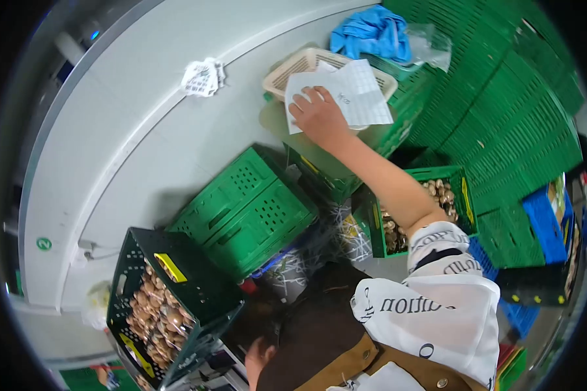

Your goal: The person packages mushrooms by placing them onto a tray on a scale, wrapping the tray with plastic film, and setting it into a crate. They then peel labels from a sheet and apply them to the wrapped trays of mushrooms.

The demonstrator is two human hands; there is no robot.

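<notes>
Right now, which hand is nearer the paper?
Right. The right hand rests on the paper atop the basket; the left hand is far below it, close to the body beside the black crate.

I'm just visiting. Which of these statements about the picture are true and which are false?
1. The right hand touches white paper. True.
2. The paper lies over a beige basket. True.
3. A red cloth lies beyond the basket. False: the cloth is blue.
4. The black crate is empty. False: it holds mushrooms.
</notes>
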